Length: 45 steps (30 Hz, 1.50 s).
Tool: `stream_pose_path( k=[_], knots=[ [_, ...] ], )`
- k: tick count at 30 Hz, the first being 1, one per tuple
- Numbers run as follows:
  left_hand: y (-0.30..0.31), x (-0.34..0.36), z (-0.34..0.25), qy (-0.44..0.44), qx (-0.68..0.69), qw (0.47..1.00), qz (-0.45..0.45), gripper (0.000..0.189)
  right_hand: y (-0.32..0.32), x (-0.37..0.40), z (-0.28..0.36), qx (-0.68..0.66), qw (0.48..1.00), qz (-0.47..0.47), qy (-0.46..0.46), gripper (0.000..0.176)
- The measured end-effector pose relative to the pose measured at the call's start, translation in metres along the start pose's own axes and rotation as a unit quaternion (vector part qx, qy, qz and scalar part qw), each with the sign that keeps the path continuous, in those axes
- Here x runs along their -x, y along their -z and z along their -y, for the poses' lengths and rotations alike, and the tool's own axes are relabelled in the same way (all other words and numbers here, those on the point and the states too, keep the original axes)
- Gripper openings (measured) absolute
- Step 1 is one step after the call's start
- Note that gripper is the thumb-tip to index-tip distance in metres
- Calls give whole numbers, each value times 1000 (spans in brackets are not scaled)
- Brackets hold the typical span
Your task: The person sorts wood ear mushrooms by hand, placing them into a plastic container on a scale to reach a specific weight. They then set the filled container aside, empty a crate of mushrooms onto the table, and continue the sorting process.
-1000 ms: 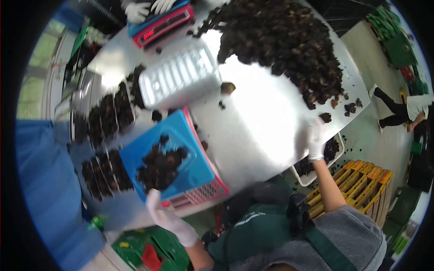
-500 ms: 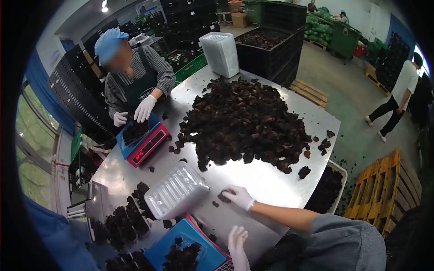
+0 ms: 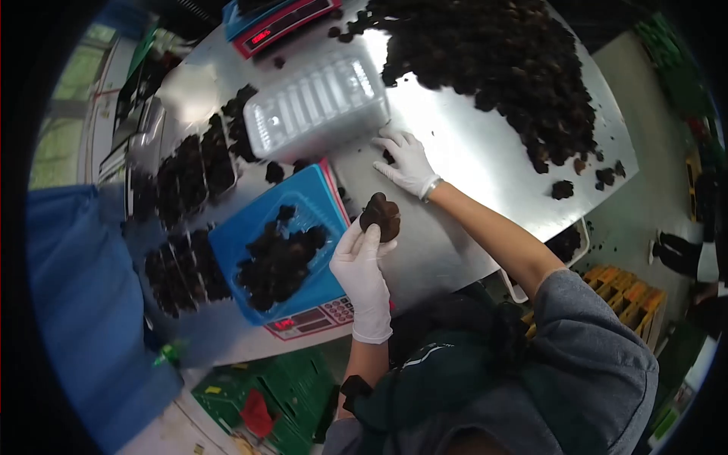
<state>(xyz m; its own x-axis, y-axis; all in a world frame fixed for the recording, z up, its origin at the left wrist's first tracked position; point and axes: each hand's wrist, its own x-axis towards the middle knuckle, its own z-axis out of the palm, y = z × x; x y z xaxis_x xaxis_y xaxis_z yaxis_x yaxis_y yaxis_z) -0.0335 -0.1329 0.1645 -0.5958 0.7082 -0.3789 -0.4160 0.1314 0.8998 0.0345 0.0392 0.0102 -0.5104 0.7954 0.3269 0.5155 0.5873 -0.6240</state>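
Observation:
My left hand [image 3: 364, 277], in a white glove, holds up a dark brown, rumpled mushroom piece [image 3: 381, 217] that looks like wood ear. It pinches the piece between thumb and fingers, beside the scale. My right hand [image 3: 409, 163], also gloved, reaches down to the metal table with its fingers apart around a small dark piece [image 3: 389, 156]. Left of my left hand, a clear tray with a heap of mushroom pieces [image 3: 277, 262] rests on the blue-topped scale [image 3: 324, 199]. Its red digits are lit but too blurred to read.
Stacked clear plastic trays [image 3: 318, 106] stand beyond the scale. A large mushroom pile [image 3: 500, 61] covers the table's far right. Filled trays [image 3: 186, 178] line the left. A second red scale [image 3: 284, 26] is at the top. Green crates [image 3: 269, 394] sit below the front edge.
The view has tilted down toward my hands. My left hand, raised and bare of any piece before, now holds a mushroom piece. My right hand's fingers have spread on the table.

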Motion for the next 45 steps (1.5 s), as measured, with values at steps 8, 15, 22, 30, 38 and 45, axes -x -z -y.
stream_pose_path(
  k=[8,15,22,30,38,45],
  knots=[
    [18,10,-20,-37,67,997,-6,28,6,21,-16,2,994,59,90,7],
    [34,11,-19,-14,89,996,4,30,108,165,-54,132,980,-59,-139,14],
    [40,14,5,-1,27,999,30,29,217,345,-117,437,750,-237,-436,32],
    [-22,38,72,67,-91,972,204,27,157,209,64,-425,803,-68,-413,39],
    [-1,43,47,-116,-292,942,120,21,156,211,50,-356,851,-46,-383,28],
    [88,-35,-52,-445,-594,662,-101,20,193,229,-20,-297,831,-153,-445,21]
  ],
)
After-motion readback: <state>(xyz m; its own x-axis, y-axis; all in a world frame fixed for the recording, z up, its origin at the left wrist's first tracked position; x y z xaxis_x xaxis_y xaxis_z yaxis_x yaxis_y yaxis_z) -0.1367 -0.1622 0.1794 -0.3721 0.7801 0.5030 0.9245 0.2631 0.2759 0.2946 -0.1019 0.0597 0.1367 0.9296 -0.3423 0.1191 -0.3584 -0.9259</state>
